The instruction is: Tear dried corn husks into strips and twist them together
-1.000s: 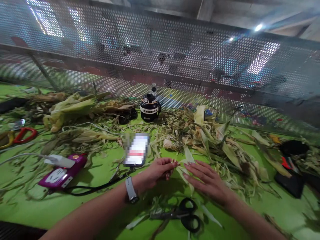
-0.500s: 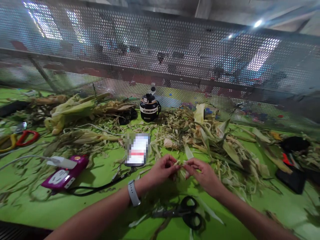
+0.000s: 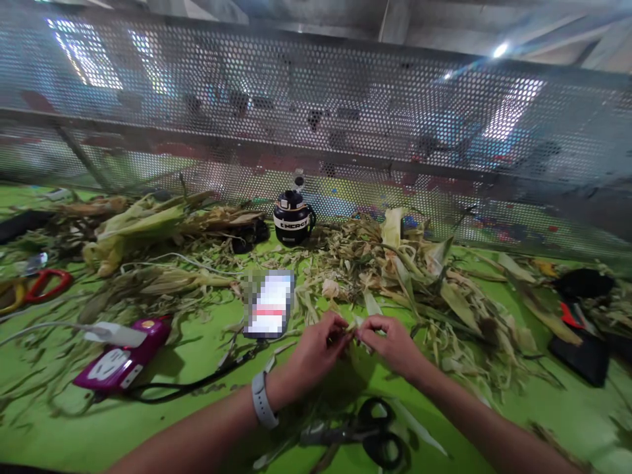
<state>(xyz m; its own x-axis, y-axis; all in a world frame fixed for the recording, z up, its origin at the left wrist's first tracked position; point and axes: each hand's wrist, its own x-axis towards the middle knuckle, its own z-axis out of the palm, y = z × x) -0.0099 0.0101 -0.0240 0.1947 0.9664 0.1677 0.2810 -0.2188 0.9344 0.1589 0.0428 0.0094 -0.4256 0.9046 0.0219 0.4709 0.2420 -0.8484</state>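
Observation:
My left hand (image 3: pixel 320 345), with a pale band on its wrist, pinches a small piece of corn husk (image 3: pixel 353 326). Close against it, the fingertips of my right hand (image 3: pixel 390 342) are closed on the same pale piece; its exact shape is partly hidden by the fingers. Black-handled scissors (image 3: pixel 378 431) lie on the green table (image 3: pixel 197 428) below my hands. Just beyond the fingers is a heap of dried corn husks (image 3: pixel 365 257), with strips spreading to the right. A phone (image 3: pixel 270 306) with a lit screen lies left of my hands.
A purple power strip (image 3: pixel 123 355) with a white plug stands at the left, its black cord running toward the phone. Red-handled scissors (image 3: pixel 49 284) lie at far left. A black jug (image 3: pixel 292 218) stands before the perforated metal screen (image 3: pixel 316 131). A black object (image 3: pixel 580 355) lies at right.
My two hands have come closer together, the right one moving slightly left. The whole view has shifted a little downward in the frame.

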